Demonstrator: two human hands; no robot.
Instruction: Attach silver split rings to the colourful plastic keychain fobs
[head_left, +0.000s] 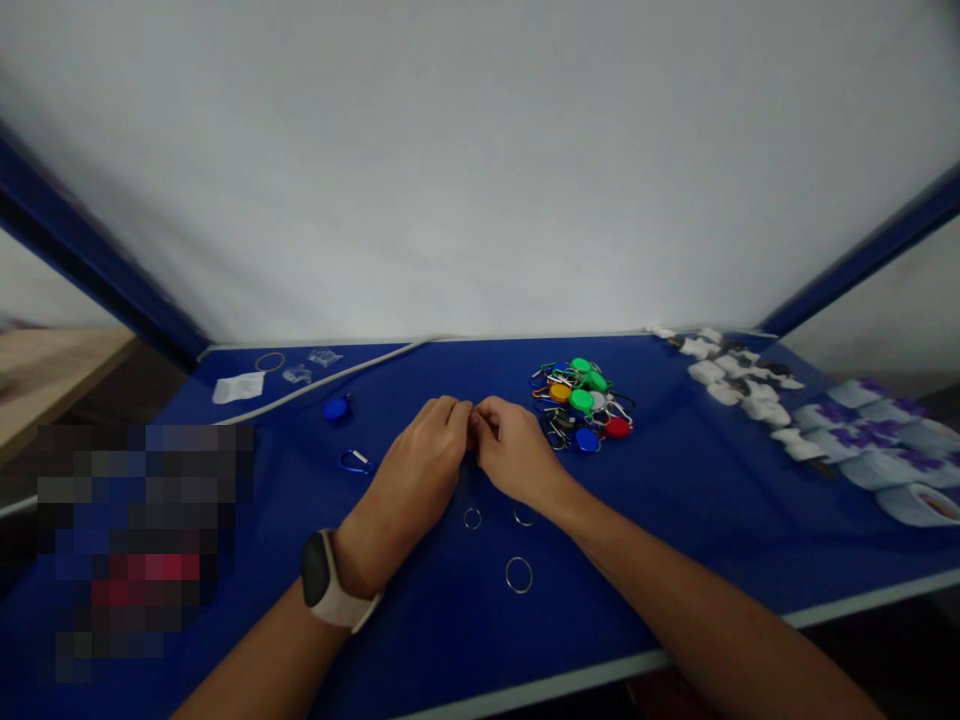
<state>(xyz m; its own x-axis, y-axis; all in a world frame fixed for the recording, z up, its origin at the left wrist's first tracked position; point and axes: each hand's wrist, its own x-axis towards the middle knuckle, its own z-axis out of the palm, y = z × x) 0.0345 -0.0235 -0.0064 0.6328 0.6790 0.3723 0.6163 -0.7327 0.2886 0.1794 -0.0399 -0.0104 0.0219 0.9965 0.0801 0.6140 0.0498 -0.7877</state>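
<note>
My left hand (431,450) and my right hand (514,445) meet fingertip to fingertip over the middle of the blue table. Both are closed in a pinch, and whatever lies between the fingers is hidden. Just below them are a small metal ring (472,518), a larger ring (519,575) and another ring (525,517) partly covered by my right wrist. Left of my left hand lies a blue carabiner (357,462), with a round blue badge reel (336,408) behind it. A pile of colourful badge reels with carabiners (581,400) sits right of my right hand.
White and dark small items (742,380) line the back right, beside white rolls with purple pieces (877,430). A pale cable (337,378) crosses the back left, near a white paper (238,388), clear plastic bits and a rubber band (270,362). A blurred patch covers the left.
</note>
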